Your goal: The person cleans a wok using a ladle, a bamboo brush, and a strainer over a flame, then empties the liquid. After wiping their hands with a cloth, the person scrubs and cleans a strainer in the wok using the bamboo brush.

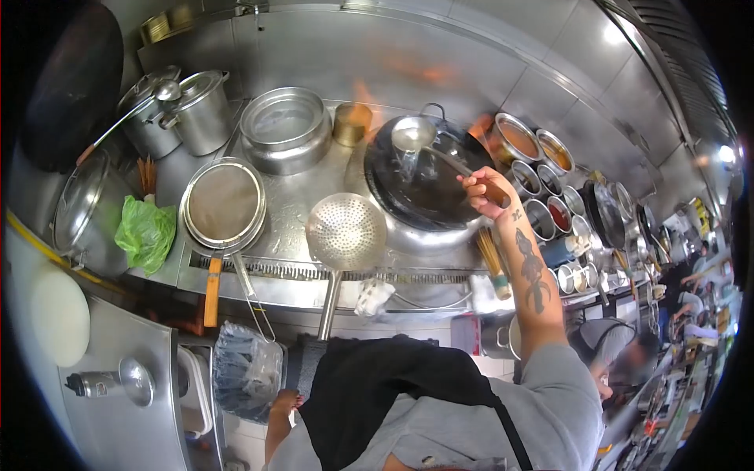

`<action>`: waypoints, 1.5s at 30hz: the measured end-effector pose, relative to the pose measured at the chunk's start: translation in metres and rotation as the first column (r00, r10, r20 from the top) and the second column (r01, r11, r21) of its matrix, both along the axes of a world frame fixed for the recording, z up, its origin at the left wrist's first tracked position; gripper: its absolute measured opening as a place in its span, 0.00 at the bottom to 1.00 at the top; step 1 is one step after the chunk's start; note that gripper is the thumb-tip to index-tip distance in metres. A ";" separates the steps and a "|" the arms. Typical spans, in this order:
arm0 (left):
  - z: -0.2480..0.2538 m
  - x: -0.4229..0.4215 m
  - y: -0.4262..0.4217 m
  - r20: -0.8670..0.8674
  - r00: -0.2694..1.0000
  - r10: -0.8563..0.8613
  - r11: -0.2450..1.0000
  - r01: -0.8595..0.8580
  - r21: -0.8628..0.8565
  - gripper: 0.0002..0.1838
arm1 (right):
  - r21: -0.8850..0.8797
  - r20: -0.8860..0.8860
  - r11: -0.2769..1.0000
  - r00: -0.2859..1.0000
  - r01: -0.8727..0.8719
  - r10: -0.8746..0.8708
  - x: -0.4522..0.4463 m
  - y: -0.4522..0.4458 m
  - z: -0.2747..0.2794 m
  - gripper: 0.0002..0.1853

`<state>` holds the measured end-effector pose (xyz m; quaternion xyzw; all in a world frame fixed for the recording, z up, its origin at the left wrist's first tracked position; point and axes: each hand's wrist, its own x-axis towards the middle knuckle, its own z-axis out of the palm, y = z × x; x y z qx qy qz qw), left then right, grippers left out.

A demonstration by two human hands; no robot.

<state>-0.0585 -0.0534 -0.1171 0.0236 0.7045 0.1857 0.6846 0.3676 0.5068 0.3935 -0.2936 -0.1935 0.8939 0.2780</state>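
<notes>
My right hand (pixel 488 192) is closed around the handle of a metal ladle (pixel 412 135). Its bowl is over the black wok (pixel 393 184), and a streak of clear liquid seems to fall from it into the wok. Dark, wet-looking metal shows inside the wok, with flames behind it. Low beside my apron, my left hand (pixel 287 400) has its visible fingers curled; what they hold, if anything, is hidden. A perforated skimmer (pixel 346 231) lies on the counter left of the wok, its handle reaching toward my apron.
Left of the skimmer are a strainer (pixel 224 206), a lidless pot (pixel 285 129), a brass-coloured can (pixel 352 124) and a green plastic bag (pixel 147 234). Several sauce containers (pixel 518 137) line the right side, near a bamboo brush (pixel 493 263). A lined bin (pixel 247 369) stands below; people work far right.
</notes>
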 end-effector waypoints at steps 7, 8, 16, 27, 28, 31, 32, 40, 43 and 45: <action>0.005 0.026 0.013 -0.035 0.998 -0.042 0.998 0.044 0.053 0.10 | 0.554 0.659 0.830 0.639 -0.055 -0.398 0.028 -0.008 0.006 0.09; 0.006 0.028 0.013 -0.043 0.998 -0.038 0.997 0.040 0.068 0.10 | 0.692 0.685 0.679 0.518 -0.245 -0.512 0.030 -0.010 0.012 0.08; -0.028 0.039 -0.018 -0.016 1.000 -0.007 0.974 0.010 0.227 0.10 | 0.909 0.312 0.161 0.370 -0.384 -0.875 -0.004 -0.012 0.047 0.18; 0.044 0.023 -0.042 -0.029 0.967 0.253 0.965 -0.255 -0.066 0.09 | 0.769 0.600 0.563 0.648 -0.303 -0.470 -0.207 0.054 -0.012 0.04; 0.051 0.016 -0.048 -0.049 0.984 0.173 0.984 -0.171 0.051 0.09 | 0.749 0.623 0.573 0.651 -0.334 -0.434 -0.229 0.062 -0.022 0.05; 0.063 0.011 -0.066 -0.144 0.988 0.057 0.978 -0.027 0.207 0.08 | 0.735 0.660 0.552 0.604 -0.394 -0.448 -0.292 0.066 -0.039 0.06; 0.066 0.011 -0.073 -0.209 0.978 0.005 0.968 0.048 0.245 0.07 | 0.731 0.669 0.546 0.590 -0.410 -0.452 -0.310 0.065 -0.041 0.07; 0.053 0.041 -0.155 -0.279 0.932 0.230 0.889 -0.085 0.450 0.13 | 0.500 0.834 0.721 0.491 -0.480 -0.252 -0.421 0.129 -0.115 0.05; 0.071 0.043 -0.146 -0.374 0.926 0.043 0.905 0.123 0.408 0.12 | 0.217 0.749 0.848 0.639 -0.484 0.174 -0.426 0.145 -0.114 0.07; 0.087 0.043 -0.130 -0.327 0.933 0.149 0.926 -0.016 0.378 0.12 | 0.018 -0.085 1.000 0.996 -0.005 0.007 -0.411 0.125 -0.096 0.09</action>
